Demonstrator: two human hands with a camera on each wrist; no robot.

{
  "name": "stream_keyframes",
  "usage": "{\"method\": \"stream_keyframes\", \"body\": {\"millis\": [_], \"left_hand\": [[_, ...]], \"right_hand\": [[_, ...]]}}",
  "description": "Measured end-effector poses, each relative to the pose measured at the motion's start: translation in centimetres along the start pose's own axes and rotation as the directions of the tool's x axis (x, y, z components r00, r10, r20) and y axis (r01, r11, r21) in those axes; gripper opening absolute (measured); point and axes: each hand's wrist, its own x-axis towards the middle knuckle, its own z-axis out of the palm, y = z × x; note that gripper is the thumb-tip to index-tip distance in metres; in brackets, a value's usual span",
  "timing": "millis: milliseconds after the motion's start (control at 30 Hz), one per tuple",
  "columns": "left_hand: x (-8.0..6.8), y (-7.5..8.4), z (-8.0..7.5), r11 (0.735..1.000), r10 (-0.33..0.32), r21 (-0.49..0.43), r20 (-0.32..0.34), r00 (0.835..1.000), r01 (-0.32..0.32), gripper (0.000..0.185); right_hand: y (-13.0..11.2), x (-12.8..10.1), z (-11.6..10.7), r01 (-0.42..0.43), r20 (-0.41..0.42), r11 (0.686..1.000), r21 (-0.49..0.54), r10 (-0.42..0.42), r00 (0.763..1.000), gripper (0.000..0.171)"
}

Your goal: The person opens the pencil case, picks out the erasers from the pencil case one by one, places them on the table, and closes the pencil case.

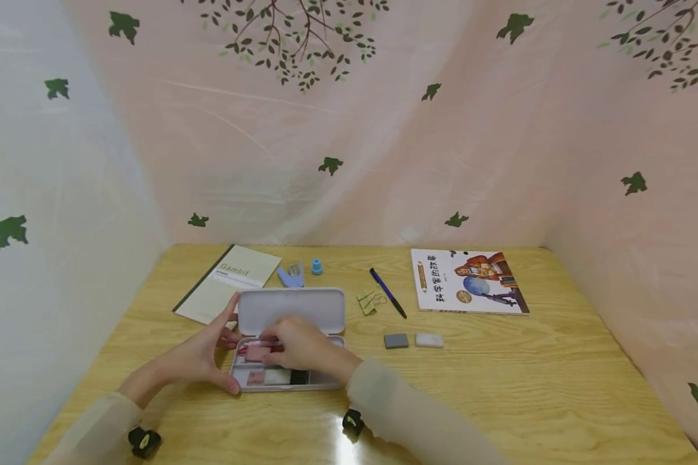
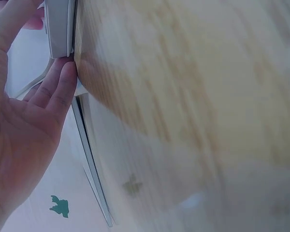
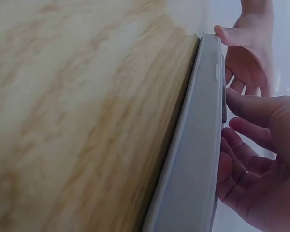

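A grey-white pencil case [image 1: 291, 310] lies open on the wooden table [image 1: 500, 387], its lid standing upright behind the tray [image 1: 279, 381]. My left hand [image 1: 209, 352] braces the case's left end, with the index finger up along the lid's edge and the thumb at the tray's front corner. In the left wrist view, straight fingers [image 2: 55, 89] touch the case [image 2: 60, 29]. My right hand [image 1: 299, 345] reaches into the tray, fingers curled on a small pink item [image 1: 254, 352]. The right wrist view shows the case wall [image 3: 198, 159] and the right hand's curled fingers [image 3: 251, 135] behind it.
Behind the case lie a "Gambit" notebook [image 1: 227, 282], a blue clip-like tool [image 1: 291, 276], a small blue cap [image 1: 317, 266], gold binder clips [image 1: 369, 302] and a pen [image 1: 388, 292]. To the right are a picture book [image 1: 468, 281], a grey eraser [image 1: 396, 340] and a white eraser [image 1: 429, 340]. Curtains enclose the table.
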Motion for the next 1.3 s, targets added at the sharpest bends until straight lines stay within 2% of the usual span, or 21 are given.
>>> {"method": "stream_keyframes", "body": {"millis": [267,567,1067,1300], "left_hand": [[-0.13,0.13,0.11,1.000,-0.016,0.026,-0.002,1.000,0.016,0.148],[-0.05,0.15,0.13,1.000,-0.028,0.014,-0.008,1.000,0.028,0.148],[0.06,0.13,0.00,1.000,-0.015,0.004,-0.005,1.000,0.015,0.148],[-0.05,-0.16,0.04,1.000,-0.001,0.011,-0.009,1.000,0.002,0.149]], "right_hand": [[-0.25,-0.11,0.28,-0.012,0.002,1.000,-0.012,0.012,1.000,0.029],[-0.12,-0.13,0.35,-0.008,0.004,1.000,-0.028,0.008,1.000,0.029],[-0.29,-0.03,0.44,-0.056,0.008,0.996,0.067,0.056,0.998,0.026],[-0.89,-0.22,0.27,-0.036,-0.007,0.994,0.106,0.037,0.999,0.023]]}}
